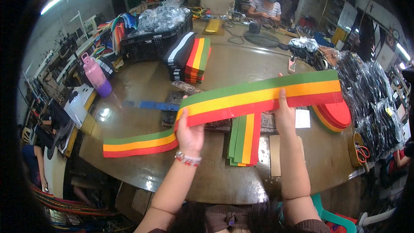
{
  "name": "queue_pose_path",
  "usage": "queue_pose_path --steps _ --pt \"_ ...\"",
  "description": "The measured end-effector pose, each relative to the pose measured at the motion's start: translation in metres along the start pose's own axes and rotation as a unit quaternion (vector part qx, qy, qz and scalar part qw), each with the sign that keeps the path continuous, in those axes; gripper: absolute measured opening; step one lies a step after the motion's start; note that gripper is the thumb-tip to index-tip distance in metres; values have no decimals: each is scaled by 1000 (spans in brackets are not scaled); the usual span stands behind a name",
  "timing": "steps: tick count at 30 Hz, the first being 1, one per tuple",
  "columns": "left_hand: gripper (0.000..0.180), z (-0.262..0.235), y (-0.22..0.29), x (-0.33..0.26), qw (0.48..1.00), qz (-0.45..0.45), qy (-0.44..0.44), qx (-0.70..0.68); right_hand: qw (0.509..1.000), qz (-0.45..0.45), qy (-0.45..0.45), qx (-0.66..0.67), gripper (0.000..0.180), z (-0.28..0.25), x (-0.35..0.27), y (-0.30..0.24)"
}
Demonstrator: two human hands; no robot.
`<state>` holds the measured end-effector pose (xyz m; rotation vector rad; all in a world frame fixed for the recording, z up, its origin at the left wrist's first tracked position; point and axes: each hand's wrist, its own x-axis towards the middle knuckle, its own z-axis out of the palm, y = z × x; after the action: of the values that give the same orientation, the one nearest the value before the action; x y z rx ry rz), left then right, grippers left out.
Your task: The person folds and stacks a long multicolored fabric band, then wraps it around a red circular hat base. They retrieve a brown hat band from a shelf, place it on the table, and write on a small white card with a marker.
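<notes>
above the near half of the brown table point(241, 67), the striped strip point(235, 101) is spanning both hands, green edge facing far, red edge facing near. left hand point(190, 137): closed, thumb pressing the facing side, fingers tucking behind, pinching the strip left of its middle. right hand point(285, 112): also closed, pinching right of the middle, a fingertip showing past the far edge.

key relation: the long axis is running left to right, roughly crosswise to the forearms, right end sitting farther off. that end is projecting beyond the right hand, the nearer one to it; a longer tail is bending at the left hand and trailing left. tail touching table: cannot tell.

short strips point(245, 142) are lying beneath, between the hands, pointing near to far. a red-faced roll point(339, 114) is resting right of the right hand, partly covered by the strip.
</notes>
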<state>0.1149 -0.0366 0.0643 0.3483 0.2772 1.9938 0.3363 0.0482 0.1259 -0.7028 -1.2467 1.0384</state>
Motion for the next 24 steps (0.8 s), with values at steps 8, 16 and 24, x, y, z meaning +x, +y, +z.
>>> queue_pose_path --steps 8,16,24 --pt "42 -39 56 45 928 180 7 325 999 29 -15 33 51 -36 11 31" --pt "33 -80 76 92 708 216 -32 671 994 41 43 -90 39 -31 9 81" --pt "29 -98 67 81 682 190 8 706 983 117 38 -135 43 -39 -2 96"
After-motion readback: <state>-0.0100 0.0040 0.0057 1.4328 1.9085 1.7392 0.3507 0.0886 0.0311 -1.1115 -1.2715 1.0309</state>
